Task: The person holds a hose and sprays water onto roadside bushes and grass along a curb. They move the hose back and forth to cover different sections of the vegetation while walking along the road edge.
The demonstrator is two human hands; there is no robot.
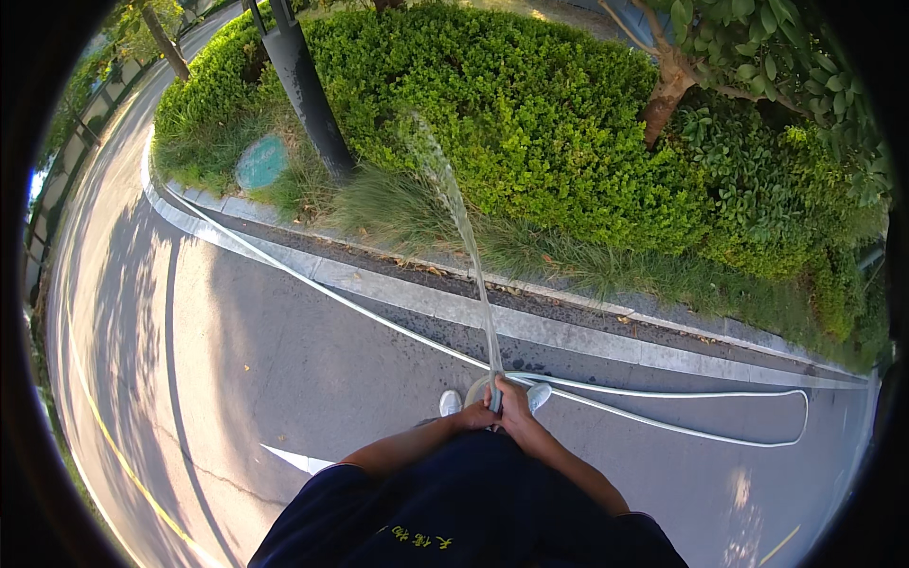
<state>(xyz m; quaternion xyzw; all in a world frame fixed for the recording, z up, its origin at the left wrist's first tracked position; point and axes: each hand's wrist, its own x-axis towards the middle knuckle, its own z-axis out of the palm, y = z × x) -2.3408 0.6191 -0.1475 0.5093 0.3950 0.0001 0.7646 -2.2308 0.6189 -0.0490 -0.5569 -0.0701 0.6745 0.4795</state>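
Observation:
Both my hands hold the end of a pale garden hose [495, 399] in front of my waist. My left hand [476, 415] grips it from the left, and my right hand [513, 402] closes around it near the outlet. A water stream [472, 245] leaves the hose and arcs over the kerb, breaking into spray above the trimmed green hedge [540, 135]. The rest of the hose [319, 284] runs along the road to the upper left, and a long loop of it [710, 392] lies on the asphalt at the right. Exactly where the fingers overlap is hard to see.
A stone kerb [611, 307] borders the bed, with ornamental grass [398, 206] behind it. A dark post [309, 99] and a round green cover [261, 162] stand at the upper left. A tree trunk [666, 99] rises from the hedge. My white shoes [450, 403] are near the hose.

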